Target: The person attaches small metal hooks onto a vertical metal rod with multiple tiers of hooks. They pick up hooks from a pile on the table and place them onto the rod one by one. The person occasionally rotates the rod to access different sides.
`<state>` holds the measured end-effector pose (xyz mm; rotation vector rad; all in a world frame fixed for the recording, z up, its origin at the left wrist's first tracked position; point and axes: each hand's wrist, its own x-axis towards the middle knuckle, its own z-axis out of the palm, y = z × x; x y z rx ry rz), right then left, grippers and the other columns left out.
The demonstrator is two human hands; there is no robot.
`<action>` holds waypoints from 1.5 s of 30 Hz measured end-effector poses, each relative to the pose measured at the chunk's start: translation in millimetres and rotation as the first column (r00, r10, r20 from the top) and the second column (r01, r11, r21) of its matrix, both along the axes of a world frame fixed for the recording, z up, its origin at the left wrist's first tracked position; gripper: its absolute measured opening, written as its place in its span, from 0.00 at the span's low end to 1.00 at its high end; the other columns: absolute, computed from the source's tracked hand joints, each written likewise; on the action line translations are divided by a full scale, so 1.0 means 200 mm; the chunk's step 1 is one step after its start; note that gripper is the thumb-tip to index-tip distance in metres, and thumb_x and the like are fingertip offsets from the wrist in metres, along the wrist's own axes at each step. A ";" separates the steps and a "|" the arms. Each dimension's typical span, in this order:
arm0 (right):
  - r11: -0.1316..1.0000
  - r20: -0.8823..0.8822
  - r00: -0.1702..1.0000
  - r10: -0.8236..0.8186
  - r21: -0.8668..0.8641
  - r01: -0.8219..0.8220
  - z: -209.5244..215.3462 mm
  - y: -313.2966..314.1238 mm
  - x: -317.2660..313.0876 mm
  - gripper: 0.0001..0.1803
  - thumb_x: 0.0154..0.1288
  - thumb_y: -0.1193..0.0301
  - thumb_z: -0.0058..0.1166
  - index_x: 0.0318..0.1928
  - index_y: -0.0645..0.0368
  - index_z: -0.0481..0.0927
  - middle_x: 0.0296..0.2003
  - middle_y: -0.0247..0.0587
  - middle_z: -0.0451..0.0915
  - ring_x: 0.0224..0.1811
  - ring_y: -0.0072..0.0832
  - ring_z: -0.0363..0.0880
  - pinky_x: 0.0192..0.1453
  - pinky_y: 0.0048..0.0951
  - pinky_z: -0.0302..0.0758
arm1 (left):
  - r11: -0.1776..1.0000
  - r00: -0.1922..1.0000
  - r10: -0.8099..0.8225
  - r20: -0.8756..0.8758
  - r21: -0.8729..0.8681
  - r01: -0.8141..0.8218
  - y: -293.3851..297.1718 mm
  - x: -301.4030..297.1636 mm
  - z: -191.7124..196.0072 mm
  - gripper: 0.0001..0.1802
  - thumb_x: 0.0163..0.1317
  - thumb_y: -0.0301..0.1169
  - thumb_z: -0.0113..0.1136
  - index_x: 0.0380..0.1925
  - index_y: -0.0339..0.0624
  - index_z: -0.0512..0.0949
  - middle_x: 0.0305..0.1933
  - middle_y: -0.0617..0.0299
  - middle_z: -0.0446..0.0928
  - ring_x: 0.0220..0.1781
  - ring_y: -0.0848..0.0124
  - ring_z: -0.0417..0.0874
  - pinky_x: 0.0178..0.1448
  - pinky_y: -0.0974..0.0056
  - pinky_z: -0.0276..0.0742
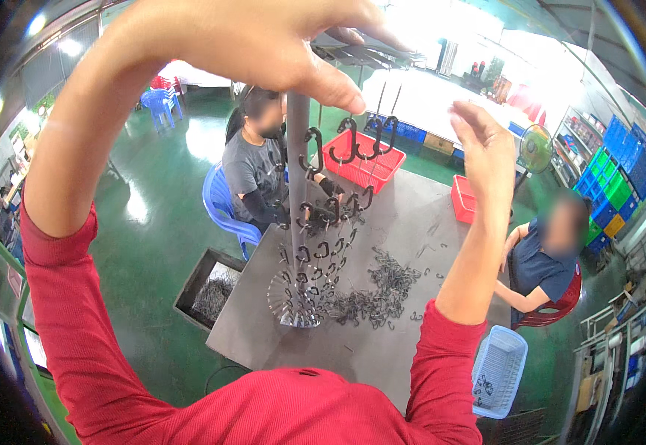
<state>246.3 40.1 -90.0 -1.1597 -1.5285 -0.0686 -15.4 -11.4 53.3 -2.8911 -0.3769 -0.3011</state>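
Left hand [286, 44], one, red-sleeved: raised over the top of the rack, thumb spread apart from the fingers, which are partly hidden; whether it grips anything cannot be told. Right hand [486, 152], one: raised right of the rack, fingers and thumb loosely bent with a gap between, nothing visible in hold. Rack [297, 141], one: grey upright pole, standing on the table under the left hand. Black hooks [346, 142], many: C-shaped, hanging in tiers around the pole. Table [252, 334], one: grey, bearing the rack. Pile of hooks [391, 285], one: dark, loose, spread right of the rack's foot. Blue basket [507, 356], one: by the table's right edge, a few dark pieces inside. Dark box [195, 317], one: left of the table, filled with small pieces. Co-workers, two: one in grey [243, 162] at far left, dark-gloved; one in navy [542, 256] at right. Red trays, two: one [393, 167] at the table's far end, one [462, 199] farther right. Green fan [535, 148], one: far right. Stacked crates [616, 182]: beyond, blue and green.
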 end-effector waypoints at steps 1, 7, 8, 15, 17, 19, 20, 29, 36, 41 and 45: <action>0.953 -0.167 0.939 0.299 0.005 -0.303 0.01 -0.03 -0.11 0.15 0.62 0.69 0.52 0.46 0.64 0.77 0.40 0.44 0.81 0.42 0.27 0.79 0.48 0.27 0.73 | 0.998 0.999 -0.032 0.026 0.048 0.031 0.02 0.00 -0.02 0.30 0.54 0.38 0.61 0.52 0.28 0.68 0.52 0.44 0.72 0.47 0.59 0.78 0.48 0.63 0.75; 0.772 -0.351 0.695 0.627 0.157 -0.617 0.07 -0.17 -0.33 0.11 0.63 0.73 0.51 0.41 0.68 0.78 0.31 0.44 0.81 0.33 0.22 0.78 0.41 0.22 0.74 | 0.989 0.977 -0.150 0.152 0.041 0.145 0.02 0.02 -0.07 0.26 0.54 0.37 0.61 0.49 0.31 0.72 0.50 0.46 0.74 0.47 0.57 0.78 0.50 0.63 0.74; 0.787 -0.372 0.701 0.609 0.175 -0.591 0.07 -0.17 -0.34 0.10 0.63 0.74 0.51 0.41 0.69 0.78 0.30 0.43 0.81 0.32 0.23 0.78 0.40 0.21 0.75 | 0.984 0.967 -0.181 0.178 0.042 0.176 0.02 0.02 -0.08 0.25 0.54 0.37 0.60 0.48 0.30 0.72 0.50 0.46 0.75 0.47 0.57 0.78 0.50 0.62 0.74; 0.815 -0.462 0.671 0.579 0.300 -0.497 0.03 -0.17 -0.25 0.09 0.62 0.74 0.52 0.39 0.68 0.78 0.26 0.43 0.80 0.27 0.26 0.79 0.33 0.22 0.75 | 0.992 0.991 0.041 0.129 0.111 -0.055 0.02 0.02 -0.10 0.24 0.58 0.38 0.55 0.49 0.28 0.71 0.50 0.43 0.74 0.48 0.54 0.78 0.52 0.61 0.74; 0.882 -0.462 0.751 0.471 0.251 -0.399 0.03 -0.14 -0.14 0.10 0.62 0.74 0.52 0.39 0.68 0.78 0.26 0.44 0.80 0.27 0.26 0.79 0.32 0.21 0.74 | 0.973 0.984 0.165 0.072 0.150 -0.174 0.00 0.01 -0.07 0.26 0.58 0.39 0.54 0.50 0.27 0.70 0.51 0.41 0.72 0.50 0.53 0.76 0.55 0.60 0.72; 0.970 -0.425 0.874 0.237 0.059 -0.234 0.02 -0.05 0.06 0.10 0.62 0.73 0.51 0.40 0.67 0.78 0.29 0.44 0.80 0.30 0.27 0.80 0.35 0.23 0.74 | 0.979 0.991 0.131 0.005 0.155 -0.130 0.05 0.04 -0.07 0.30 0.57 0.40 0.54 0.53 0.26 0.67 0.55 0.39 0.69 0.55 0.52 0.72 0.59 0.60 0.68; 0.988 -0.384 0.914 0.128 -0.032 -0.151 0.00 -0.02 0.12 0.10 0.62 0.73 0.51 0.41 0.66 0.78 0.30 0.44 0.81 0.32 0.27 0.80 0.36 0.24 0.74 | 0.983 0.993 0.113 -0.025 0.149 -0.108 0.08 0.04 -0.07 0.32 0.57 0.40 0.54 0.54 0.25 0.64 0.57 0.38 0.66 0.58 0.51 0.70 0.61 0.60 0.66; 0.768 -0.352 0.706 0.615 0.064 -0.637 0.07 -0.17 -0.32 0.13 0.64 0.72 0.49 0.45 0.67 0.76 0.36 0.43 0.80 0.37 0.24 0.78 0.45 0.25 0.74 | 0.995 0.967 0.097 -0.233 -0.001 -0.100 0.13 -0.07 0.05 0.40 0.49 0.26 0.52 0.64 0.32 0.51 0.65 0.40 0.55 0.64 0.53 0.62 0.63 0.60 0.62; 0.742 -0.431 0.636 0.640 0.131 -0.658 0.07 -0.14 -0.42 0.10 0.62 0.74 0.51 0.41 0.68 0.78 0.30 0.42 0.80 0.30 0.22 0.78 0.35 0.20 0.75 | 0.996 0.997 -0.069 0.015 -0.058 0.070 0.04 -0.08 -0.04 0.33 0.44 0.14 0.47 0.56 0.34 0.64 0.56 0.50 0.68 0.48 0.57 0.76 0.47 0.61 0.74; 0.759 -0.402 0.650 0.645 0.242 -0.604 0.05 -0.11 -0.46 0.09 0.62 0.75 0.51 0.39 0.68 0.78 0.28 0.41 0.79 0.26 0.22 0.77 0.33 0.19 0.75 | 0.990 0.984 -0.141 0.112 0.023 0.139 0.08 -0.08 -0.09 0.30 0.43 0.12 0.46 0.53 0.30 0.68 0.52 0.48 0.71 0.46 0.56 0.77 0.46 0.61 0.75; 0.810 -0.460 0.668 0.584 0.271 -0.521 0.02 -0.13 -0.36 0.09 0.62 0.75 0.51 0.39 0.68 0.78 0.28 0.42 0.79 0.25 0.22 0.77 0.32 0.20 0.75 | 0.996 0.994 -0.046 0.101 0.085 0.037 0.10 -0.07 -0.10 0.29 0.44 0.12 0.46 0.52 0.30 0.68 0.52 0.47 0.72 0.46 0.56 0.77 0.45 0.61 0.75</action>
